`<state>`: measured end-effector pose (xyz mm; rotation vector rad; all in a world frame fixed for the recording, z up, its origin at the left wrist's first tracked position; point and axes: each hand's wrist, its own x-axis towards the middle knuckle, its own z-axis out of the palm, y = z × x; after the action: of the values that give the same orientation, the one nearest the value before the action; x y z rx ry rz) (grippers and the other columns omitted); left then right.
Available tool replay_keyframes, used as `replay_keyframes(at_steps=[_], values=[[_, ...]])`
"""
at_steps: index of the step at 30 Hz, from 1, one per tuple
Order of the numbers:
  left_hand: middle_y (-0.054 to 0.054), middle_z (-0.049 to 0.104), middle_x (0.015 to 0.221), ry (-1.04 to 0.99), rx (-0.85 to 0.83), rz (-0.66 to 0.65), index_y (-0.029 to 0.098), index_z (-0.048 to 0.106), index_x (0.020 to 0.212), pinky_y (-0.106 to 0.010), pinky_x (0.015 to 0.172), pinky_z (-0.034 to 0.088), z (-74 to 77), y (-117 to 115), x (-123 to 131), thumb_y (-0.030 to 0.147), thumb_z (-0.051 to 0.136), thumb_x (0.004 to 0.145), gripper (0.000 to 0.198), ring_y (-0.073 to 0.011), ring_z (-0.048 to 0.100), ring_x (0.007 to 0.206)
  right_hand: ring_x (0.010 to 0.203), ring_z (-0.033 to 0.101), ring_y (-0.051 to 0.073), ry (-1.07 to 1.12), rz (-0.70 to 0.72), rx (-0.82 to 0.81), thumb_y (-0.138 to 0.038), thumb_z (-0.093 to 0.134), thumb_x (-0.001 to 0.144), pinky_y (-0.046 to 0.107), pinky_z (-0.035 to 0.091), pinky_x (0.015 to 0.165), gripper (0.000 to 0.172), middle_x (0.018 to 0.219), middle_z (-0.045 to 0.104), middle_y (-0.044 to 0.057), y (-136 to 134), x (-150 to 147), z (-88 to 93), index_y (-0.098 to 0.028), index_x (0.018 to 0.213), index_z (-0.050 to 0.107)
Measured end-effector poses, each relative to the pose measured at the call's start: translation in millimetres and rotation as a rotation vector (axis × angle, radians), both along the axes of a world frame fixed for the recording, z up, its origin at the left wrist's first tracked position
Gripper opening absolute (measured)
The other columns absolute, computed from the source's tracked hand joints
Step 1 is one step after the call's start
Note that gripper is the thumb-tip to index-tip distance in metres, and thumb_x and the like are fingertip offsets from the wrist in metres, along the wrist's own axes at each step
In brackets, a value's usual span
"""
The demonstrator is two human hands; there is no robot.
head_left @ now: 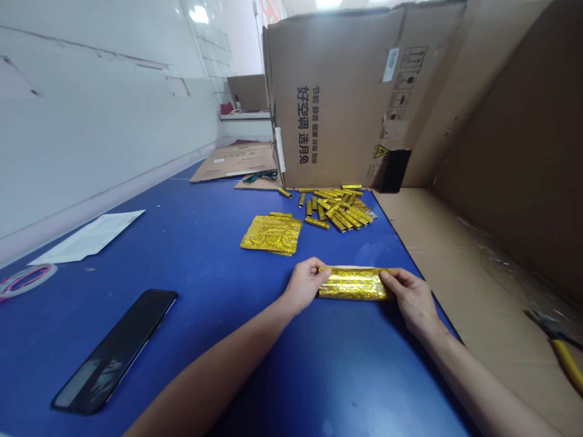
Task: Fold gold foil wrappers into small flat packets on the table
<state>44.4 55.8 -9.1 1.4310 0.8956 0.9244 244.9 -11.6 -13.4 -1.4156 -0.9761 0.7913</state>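
Note:
A shiny gold foil sheet (353, 284), with a pale strip along its far edge, is stretched between my two hands just over the blue table. My left hand (306, 282) pinches its left end, thumb on top. At the opposite end my right hand (412, 297) pinches it the same way; the fingers beneath are hidden. Beyond my left hand lies a stack of flat gold foil sheets (272, 234). Farther back and to the right is a heap of narrow folded gold foil strips (339, 209), several of them lying loose at its left.
A black phone (116, 352) lies at the front left, with white paper (88, 237) and a tape roll (27, 279) beyond. A large cardboard box (346, 97) stands at the back. Yellow-handled pliers (565, 358) rest on cardboard at right. A dark phone-like slab (395, 171) leans against the box.

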Motion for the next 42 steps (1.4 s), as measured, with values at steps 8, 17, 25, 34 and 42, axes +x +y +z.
replay_keyframes(at_steps=[8, 17, 25, 34, 42], values=[[0.006, 0.04, 0.051, 0.115, 0.15, 0.175, 0.015, 0.048, 0.064, -0.018, 0.044, 0.026, -1.8, -4.3, 3.2, 0.029, 0.048, 0.073, 0.017, -0.0075, 0.037, 0.047, 0.053, 0.048, 0.013, -0.089, -0.015, 0.04, -0.044, 0.057, 0.069, 0.024, 0.04, 0.051, 0.026, 0.059, 0.054, -0.002, -3.3, -9.1, -2.7, -0.019, 0.068, 0.054], [0.004, 0.044, 0.057, 0.242, 0.298, 0.28, 0.017, 0.046, 0.068, -0.02, 0.05, 0.031, -1.6, -9.7, 3.5, 0.028, 0.04, 0.08, 0.017, -0.0102, 0.043, 0.054, 0.055, 0.044, 0.012, -0.138, 0.003, 0.046, -0.045, 0.051, 0.073, 0.023, 0.038, 0.049, 0.026, 0.061, 0.05, -0.002, -6.2, -13.6, -5.5, -0.019, 0.071, 0.052], [0.003, 0.048, 0.061, 0.345, 0.417, 0.281, 0.018, 0.048, 0.071, -0.021, 0.054, 0.032, 3.2, -11.2, -0.1, 0.025, 0.038, 0.081, 0.016, -0.0111, 0.046, 0.057, 0.056, 0.049, 0.013, -0.058, 0.069, 0.025, -0.047, 0.056, 0.069, 0.024, 0.041, 0.052, 0.028, 0.061, 0.055, 0.0, -6.4, -16.9, 1.3, -0.018, 0.07, 0.054], [0.002, 0.052, 0.061, 0.441, 0.486, 0.229, 0.02, 0.05, 0.076, -0.022, 0.056, 0.032, 10.8, -14.1, -2.0, 0.023, 0.04, 0.081, 0.012, -0.0127, 0.049, 0.056, 0.047, 0.046, 0.012, -0.045, 0.021, 0.002, -0.047, 0.053, 0.07, 0.023, 0.038, 0.045, 0.03, 0.053, 0.052, -0.002, -4.7, -16.9, 2.2, -0.018, 0.062, 0.052], [0.002, 0.053, 0.064, 0.477, 0.485, 0.231, 0.019, 0.05, 0.078, -0.022, 0.056, 0.034, 5.8, -15.5, 0.6, 0.024, 0.037, 0.083, 0.015, -0.0123, 0.051, 0.058, 0.055, 0.047, 0.014, -0.319, -0.046, 0.013, -0.048, 0.041, 0.077, 0.024, 0.04, 0.049, 0.03, 0.06, 0.052, 0.0, -6.2, -17.8, -5.5, -0.019, 0.072, 0.05]])
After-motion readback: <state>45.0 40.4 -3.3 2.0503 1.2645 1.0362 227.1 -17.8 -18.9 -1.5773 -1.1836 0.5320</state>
